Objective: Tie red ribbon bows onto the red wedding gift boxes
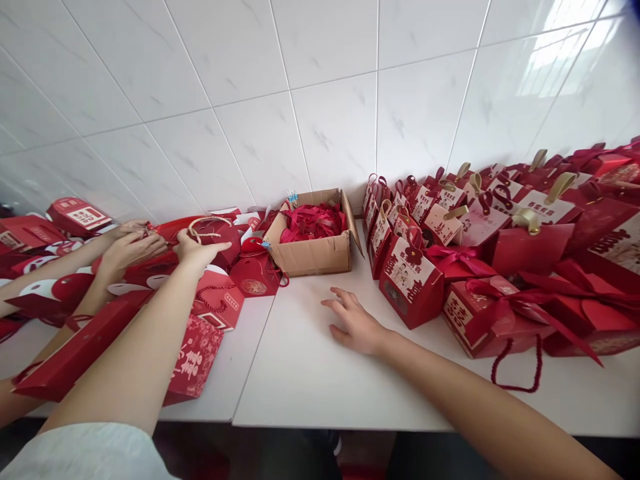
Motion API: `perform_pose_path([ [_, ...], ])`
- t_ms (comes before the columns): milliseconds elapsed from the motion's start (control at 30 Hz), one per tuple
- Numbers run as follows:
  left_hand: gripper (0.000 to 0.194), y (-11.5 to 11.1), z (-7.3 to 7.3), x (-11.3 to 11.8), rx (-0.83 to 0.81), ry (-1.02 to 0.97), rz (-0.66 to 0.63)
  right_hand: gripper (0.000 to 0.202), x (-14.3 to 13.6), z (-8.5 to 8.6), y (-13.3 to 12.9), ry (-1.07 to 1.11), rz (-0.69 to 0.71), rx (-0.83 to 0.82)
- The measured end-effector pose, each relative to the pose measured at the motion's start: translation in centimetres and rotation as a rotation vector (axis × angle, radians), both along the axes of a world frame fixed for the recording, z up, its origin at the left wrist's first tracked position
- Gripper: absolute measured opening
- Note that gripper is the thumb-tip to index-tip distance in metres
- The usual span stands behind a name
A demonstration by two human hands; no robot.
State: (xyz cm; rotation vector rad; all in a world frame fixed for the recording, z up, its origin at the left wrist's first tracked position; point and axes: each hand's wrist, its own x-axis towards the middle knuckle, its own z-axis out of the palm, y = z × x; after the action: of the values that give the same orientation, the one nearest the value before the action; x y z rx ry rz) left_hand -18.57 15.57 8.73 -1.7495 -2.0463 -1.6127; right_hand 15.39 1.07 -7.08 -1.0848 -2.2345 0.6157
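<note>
My left hand (196, 252) reaches over the left group of red gift boxes, its thumb stretched out to the right and apart from the fingers. It is at a dark red box (223, 233) with a twisted beige rope handle (213, 225); some fingers are hidden, and firm contact cannot be made out. My right hand (354, 321) is open with fingers spread, low over the white table (300, 360), holding nothing. Nearest to it on the right stands a red gift box (411, 283) with a pale printed label. Under my left forearm lies a patterned red box (197, 357).
An open cardboard box (313, 259) full of red ribbons (315, 221) stands against the tiled wall (330, 127). Many red boxes with bows and handles, such as a ribboned box (493, 310), crowd the right. At left, another person's hands (133, 247) work among boxes.
</note>
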Motion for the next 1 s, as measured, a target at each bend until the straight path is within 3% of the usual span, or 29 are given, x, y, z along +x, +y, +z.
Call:
perform_pose_path([
  [133, 0.124, -0.2, 0.7, 1.4, 0.016, -0.175, 0.186, 0.054, 0.1, -0.2, 0.0, 0.047, -0.001, -0.01],
  [233, 0.127, -1.6, 2.2, 3.9, 0.147, -0.18, 0.188, 0.055, 0.1, -0.3, 0.0, 0.108, -0.003, -0.023],
  [300, 0.119, -3.5, 2.9, 6.2, 0.326, -0.189, -0.025, 0.054, 0.1, -0.4, 0.1, 0.171, -0.023, -0.033],
  [367, 0.108, -6.1, 2.7, 8.7, 0.37, -0.173, -0.384, 0.047, -0.1, -0.3, 0.1, 0.261, -0.077, -0.039],
  [467, 0.09, -9.9, 0.4, 11.9, 0.214, -0.069, -0.705, 0.034, -0.1, 0.3, 0.1, 0.444, -0.225, -0.036],
  [567, 0.096, -11.9, -4.1, 13.9, -0.03, 0.02, -1.014, 0.035, 0.1, 1.0, 0.0, 0.626, -0.372, -0.02],
  [600, 0.097, -12.0, -5.7, 14.2, -0.093, 0.003, -1.065, 0.038, 0.2, 1.1, 0.0, 0.674, -0.405, -0.017],
  [700, 0.097, -11.4, -10.0, 14.7, -0.234, -0.015, -1.11, 0.044, 0.5, 1.3, 0.0, 0.76, -0.468, -0.017],
  [767, 0.1, -10.9, -12.0, 14.7, -0.264, -0.063, -1.129, 0.043, 0.7, 1.3, 0.0, 0.774, -0.485, 0.0],
  [900, 0.114, -10.4, -14.1, 14.7, -0.3, -0.185, -1.209, 0.035, 0.7, 1.8, -0.5, 0.735, -0.428, 0.084],
  [1000, 0.118, -10.1, -15.0, 14.7, -0.283, -0.185, -1.225, 0.03, 0.6, 3.4, -0.3, 0.621, -0.364, 0.284],
])
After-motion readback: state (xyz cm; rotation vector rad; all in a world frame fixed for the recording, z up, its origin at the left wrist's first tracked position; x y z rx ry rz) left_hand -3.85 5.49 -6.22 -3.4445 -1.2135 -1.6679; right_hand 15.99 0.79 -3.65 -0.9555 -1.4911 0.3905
